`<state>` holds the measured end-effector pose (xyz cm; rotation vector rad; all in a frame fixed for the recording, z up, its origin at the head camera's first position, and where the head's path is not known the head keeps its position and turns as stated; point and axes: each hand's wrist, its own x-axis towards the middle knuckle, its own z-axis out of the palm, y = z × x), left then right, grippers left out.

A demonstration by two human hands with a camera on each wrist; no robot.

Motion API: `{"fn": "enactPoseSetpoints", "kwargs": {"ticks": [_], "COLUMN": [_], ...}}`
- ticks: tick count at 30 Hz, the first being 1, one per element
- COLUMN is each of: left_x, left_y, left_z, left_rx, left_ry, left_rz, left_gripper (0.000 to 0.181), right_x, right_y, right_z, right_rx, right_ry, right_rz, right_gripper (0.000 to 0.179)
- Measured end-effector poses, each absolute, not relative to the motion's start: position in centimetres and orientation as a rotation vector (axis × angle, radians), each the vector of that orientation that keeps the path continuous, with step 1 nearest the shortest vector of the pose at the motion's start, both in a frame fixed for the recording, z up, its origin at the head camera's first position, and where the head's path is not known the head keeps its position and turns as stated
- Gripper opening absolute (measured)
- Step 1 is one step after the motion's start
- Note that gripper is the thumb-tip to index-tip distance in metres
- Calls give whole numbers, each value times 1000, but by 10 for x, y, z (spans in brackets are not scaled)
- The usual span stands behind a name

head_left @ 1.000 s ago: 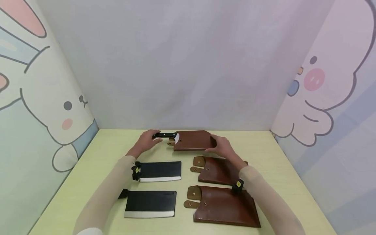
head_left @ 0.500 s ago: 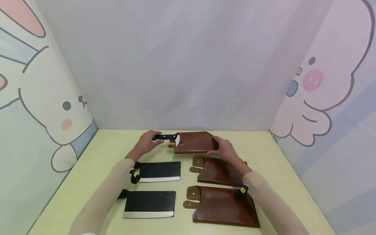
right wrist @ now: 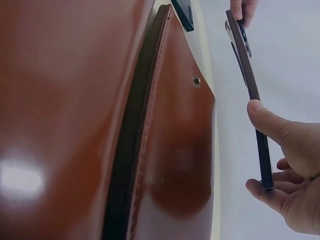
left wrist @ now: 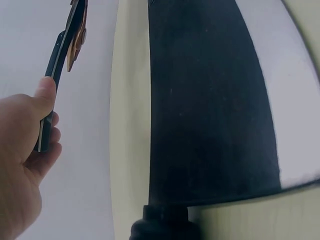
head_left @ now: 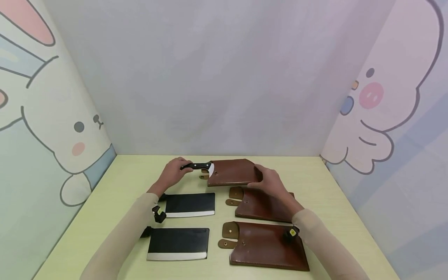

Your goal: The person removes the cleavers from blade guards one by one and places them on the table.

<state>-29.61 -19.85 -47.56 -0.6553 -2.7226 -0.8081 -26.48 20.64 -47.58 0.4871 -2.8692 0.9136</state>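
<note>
My left hand grips the black riveted handle of a cleaver at the back of the table. The blade sits inside a brown leather sheath, with only a bright strip of metal showing at the sheath's mouth. At the sheath's far end my right hand holds it between thumb and fingers. The right wrist view shows this sheath edge-on, raised off the table. Below the left wrist lies a dark-bladed cleaver, its handle partly hidden by the arm.
A second dark cleaver lies nearer the front left. On the right are two more brown sheaths, a middle sheath partly under my right forearm and a front sheath, their straps pointing left. A grey wall stands behind the table.
Both hands have drawn the sheathed cleaver slightly toward the front of the table. The right hand has shifted a little to the right. The other cleavers and sheaths stay put.
</note>
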Motion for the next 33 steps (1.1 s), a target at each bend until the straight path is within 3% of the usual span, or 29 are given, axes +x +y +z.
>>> {"fn": "enactPoseSetpoints", "kwargs": {"ticks": [10,33], "left_x": [-292,-289], "left_y": [-201,-200], "left_z": [-479,-478], "left_rx": [-690,-657], "left_ry": [-2677,-2700], "left_rz": [-760,-807], "left_gripper": [39,39], "right_x": [-256,-247], "right_y": [204,207], "right_z": [-477,-479], "right_rx": [445,563], "right_ry": [-2870,-2818], "right_rz": [853,732], "right_gripper": [100,93]}}
